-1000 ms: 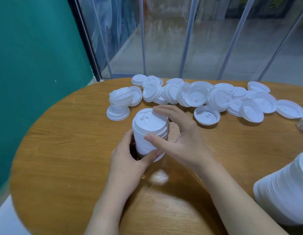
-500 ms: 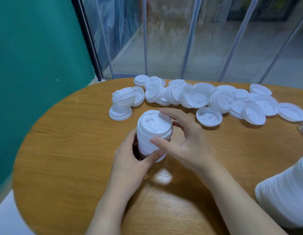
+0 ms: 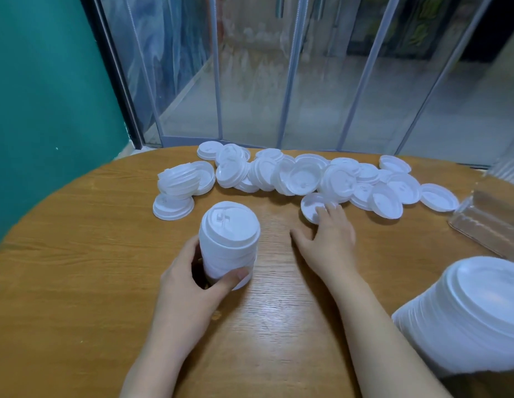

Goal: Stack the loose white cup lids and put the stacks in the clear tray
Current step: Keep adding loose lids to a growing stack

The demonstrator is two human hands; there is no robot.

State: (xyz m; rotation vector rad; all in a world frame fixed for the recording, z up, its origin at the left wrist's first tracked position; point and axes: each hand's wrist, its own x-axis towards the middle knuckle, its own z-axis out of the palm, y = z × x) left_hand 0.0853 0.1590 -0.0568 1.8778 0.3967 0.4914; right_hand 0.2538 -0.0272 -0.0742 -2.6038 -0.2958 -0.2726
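A person's left hand (image 3: 189, 285) grips a stack (image 3: 228, 242) of white cup lids standing upright on a wooden desk (image 3: 77, 268), fingers and thumb wrapped round its lower part. To the right, the right hand (image 3: 329, 242) lies stretched over the desk, its fingers (image 3: 326, 212) straight and released, the tips touching a single lid (image 3: 312, 206) that lies just nearer than the main pile. That pile of loose lids (image 3: 301, 176) runs in a jumbled row along the far side of the desk, some flat, some tilted against one another. At its left end a short leaning stack (image 3: 179, 180) rests on a flat lid (image 3: 172, 208). A clear tray (image 3: 491, 222) sits at the right edge, partly out of view, its contents impossible to make out. In the near right corner a large stack (image 3: 468, 317) of lids lies on its side, blurred by closeness. Behind the desk stand a teal wall (image 3: 43, 96) and clear plastic strip curtains (image 3: 278, 76).
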